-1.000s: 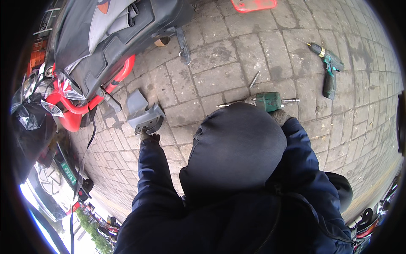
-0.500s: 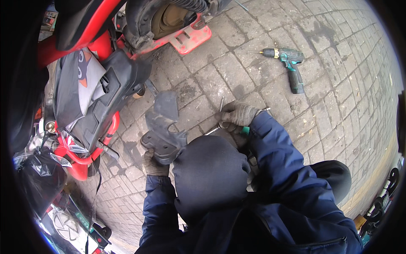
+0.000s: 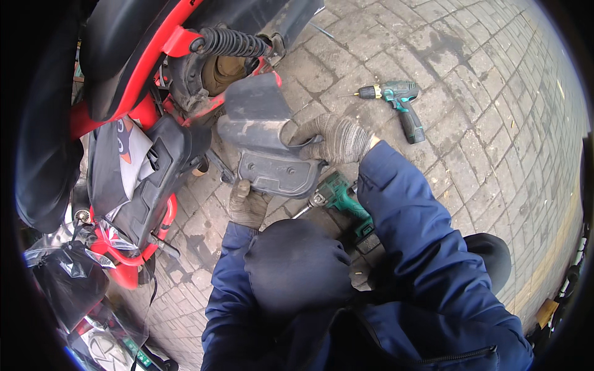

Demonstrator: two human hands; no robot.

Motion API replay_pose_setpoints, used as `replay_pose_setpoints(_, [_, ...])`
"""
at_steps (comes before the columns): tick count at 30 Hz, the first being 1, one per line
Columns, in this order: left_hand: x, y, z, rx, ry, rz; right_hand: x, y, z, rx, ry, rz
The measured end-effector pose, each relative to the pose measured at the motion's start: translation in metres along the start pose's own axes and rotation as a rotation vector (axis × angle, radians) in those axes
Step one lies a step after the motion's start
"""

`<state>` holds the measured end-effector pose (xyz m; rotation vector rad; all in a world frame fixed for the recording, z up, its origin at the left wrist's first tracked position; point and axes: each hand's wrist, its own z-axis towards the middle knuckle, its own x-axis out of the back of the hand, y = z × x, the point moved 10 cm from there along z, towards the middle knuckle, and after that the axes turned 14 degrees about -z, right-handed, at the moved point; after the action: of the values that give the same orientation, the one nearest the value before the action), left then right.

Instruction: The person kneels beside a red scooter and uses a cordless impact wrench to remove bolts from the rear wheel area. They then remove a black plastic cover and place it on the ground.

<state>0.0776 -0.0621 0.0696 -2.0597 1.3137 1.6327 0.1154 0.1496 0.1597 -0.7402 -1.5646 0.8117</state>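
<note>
Both my gloved hands hold a black plastic guard panel, dusty and curved, with a flat lobe at its near end and a cutout on its right side. My left hand pinches the near left edge. My right hand is closed round the right side by the cutout, its fingertips partly hidden. Just below the right hand, a green and black power driver with a long bit lies on the paving beside my knee.
A red vehicle frame with a black coil spring and a wheel stands at the upper left. Below it is a black footboard with red tubing. A teal cordless drill lies on the brick paving. Plastic-wrapped items sit lower left.
My right hand has left the power driver and taken hold of the guard panel. The panel has turned and shifted right and away from me. My left hand still grips it.
</note>
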Motion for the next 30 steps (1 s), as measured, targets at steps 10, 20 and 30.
replay_pose_setpoints(10, [-0.016,0.037,0.043,-0.216,0.089,-0.004,0.089,-0.054,0.074,-0.100,0.291,-0.424])
replay_pose_setpoints(20, [-0.040,0.037,0.092,-0.267,0.093,0.022,0.093,0.008,0.094,-0.352,0.529,-0.229])
replay_pose_setpoints(30, [-0.031,0.074,0.139,-0.274,0.448,0.490,0.075,0.031,0.102,-0.410,0.428,-0.315])
